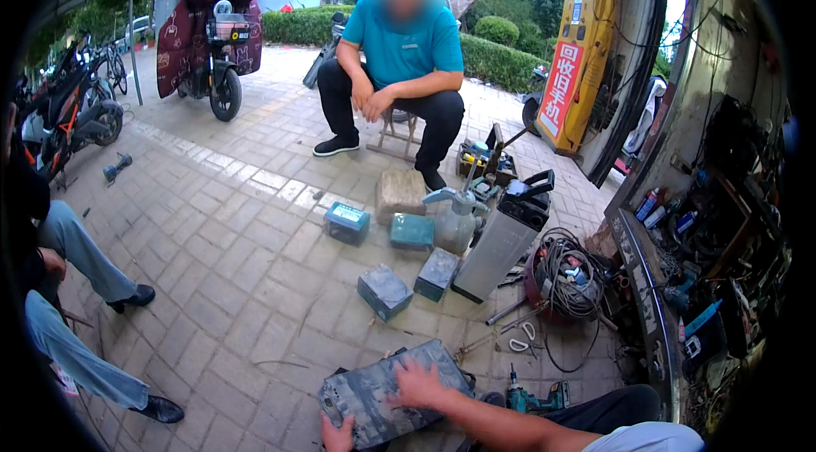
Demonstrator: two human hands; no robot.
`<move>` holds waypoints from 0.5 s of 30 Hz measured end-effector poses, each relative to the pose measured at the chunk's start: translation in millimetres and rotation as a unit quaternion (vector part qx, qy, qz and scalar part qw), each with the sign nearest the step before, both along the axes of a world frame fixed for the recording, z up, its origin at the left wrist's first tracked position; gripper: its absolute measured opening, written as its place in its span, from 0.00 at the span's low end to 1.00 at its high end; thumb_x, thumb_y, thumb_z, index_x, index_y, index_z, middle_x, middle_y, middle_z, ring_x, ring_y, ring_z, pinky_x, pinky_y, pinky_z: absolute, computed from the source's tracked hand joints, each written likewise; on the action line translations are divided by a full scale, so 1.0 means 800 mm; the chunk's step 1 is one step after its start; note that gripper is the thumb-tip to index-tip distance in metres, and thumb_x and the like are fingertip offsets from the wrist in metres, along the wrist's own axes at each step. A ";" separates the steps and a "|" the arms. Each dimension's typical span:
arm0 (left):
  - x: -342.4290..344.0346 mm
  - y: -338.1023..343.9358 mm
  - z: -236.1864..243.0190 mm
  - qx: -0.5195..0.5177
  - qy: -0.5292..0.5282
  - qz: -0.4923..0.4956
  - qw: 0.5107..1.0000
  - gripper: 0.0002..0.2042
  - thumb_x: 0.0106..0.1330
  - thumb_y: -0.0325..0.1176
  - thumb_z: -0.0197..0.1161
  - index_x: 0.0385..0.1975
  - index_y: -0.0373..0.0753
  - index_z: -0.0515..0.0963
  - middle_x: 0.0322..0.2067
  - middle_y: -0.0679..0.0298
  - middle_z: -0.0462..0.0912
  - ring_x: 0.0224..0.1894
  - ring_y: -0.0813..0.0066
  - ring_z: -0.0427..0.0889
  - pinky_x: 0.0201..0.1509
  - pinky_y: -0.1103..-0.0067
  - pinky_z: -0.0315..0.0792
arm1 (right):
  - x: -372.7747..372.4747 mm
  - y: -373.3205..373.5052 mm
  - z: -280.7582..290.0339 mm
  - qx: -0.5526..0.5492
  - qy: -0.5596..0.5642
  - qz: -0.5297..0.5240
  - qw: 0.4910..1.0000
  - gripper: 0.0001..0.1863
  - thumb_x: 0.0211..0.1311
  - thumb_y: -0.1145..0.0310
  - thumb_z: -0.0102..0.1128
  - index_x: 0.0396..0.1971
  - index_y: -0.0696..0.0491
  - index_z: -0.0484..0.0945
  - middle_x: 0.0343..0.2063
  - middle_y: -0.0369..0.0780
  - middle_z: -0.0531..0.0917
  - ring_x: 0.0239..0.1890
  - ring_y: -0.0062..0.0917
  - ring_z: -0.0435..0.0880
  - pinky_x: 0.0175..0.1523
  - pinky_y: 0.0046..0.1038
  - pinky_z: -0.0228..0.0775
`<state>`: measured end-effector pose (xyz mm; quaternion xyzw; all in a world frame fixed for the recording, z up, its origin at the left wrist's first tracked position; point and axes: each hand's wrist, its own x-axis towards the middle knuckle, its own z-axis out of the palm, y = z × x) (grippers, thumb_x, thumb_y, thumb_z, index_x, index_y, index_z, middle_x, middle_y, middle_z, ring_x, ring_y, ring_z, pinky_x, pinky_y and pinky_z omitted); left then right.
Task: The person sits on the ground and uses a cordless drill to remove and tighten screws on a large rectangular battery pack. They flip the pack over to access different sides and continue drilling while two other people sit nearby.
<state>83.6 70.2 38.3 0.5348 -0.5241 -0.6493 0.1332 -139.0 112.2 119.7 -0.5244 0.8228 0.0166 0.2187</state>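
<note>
Holding coiled grey cable (568,280), a round reddish tub (541,299) stands ahead and right of the right hand (416,384); farther beyond, a dark open toolbox (463,169) is crowded with tools. Hard-edged, scuffed and dusty, a flat dark case (374,397) lies directly under the right hand, whose splayed fingers rest on its top, grasping nothing. At its near-left corner, the left hand (337,433) touches the edge; whether fingers close underneath is hard to tell, being cut off by the frame.
</note>
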 end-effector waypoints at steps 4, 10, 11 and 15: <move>0.018 -0.001 -0.076 -0.108 -0.093 0.009 0.990 0.45 0.60 0.61 0.58 0.67 0.30 0.54 0.66 0.42 0.57 0.68 0.48 0.57 0.70 0.67 0.54 | -0.025 -0.062 0.129 -0.341 -0.130 0.012 0.931 0.52 0.50 0.47 0.67 0.67 0.62 0.52 0.67 0.56 0.55 0.70 0.45 0.54 0.71 0.45 0.45; 0.006 -0.006 0.017 0.001 -0.082 -0.012 0.997 0.48 0.59 0.64 0.58 0.68 0.30 0.52 0.66 0.41 0.58 0.68 0.48 0.58 0.69 0.67 0.55 | -0.032 -0.103 0.311 -0.683 -0.446 0.065 0.574 0.36 0.60 0.58 0.62 0.60 0.67 0.62 0.58 0.55 0.69 0.62 0.39 0.68 0.65 0.38 0.59; 0.006 -0.006 0.013 -0.015 -0.079 -0.008 0.997 0.48 0.59 0.64 0.57 0.68 0.31 0.52 0.65 0.41 0.58 0.68 0.48 0.58 0.69 0.67 0.55 | -0.037 -0.090 0.324 -0.645 -0.535 0.158 0.523 0.33 0.60 0.59 0.62 0.57 0.68 0.66 0.54 0.54 0.73 0.58 0.39 0.73 0.62 0.37 0.63; 0.005 -0.002 0.019 -0.030 -0.101 0.008 0.994 0.47 0.59 0.63 0.58 0.68 0.32 0.54 0.65 0.41 0.60 0.66 0.48 0.61 0.68 0.66 0.56 | -0.007 -0.035 0.325 -0.466 -0.415 0.223 0.749 0.22 0.62 0.57 0.60 0.43 0.63 0.79 0.38 0.47 0.84 0.42 0.32 0.83 0.47 0.31 0.74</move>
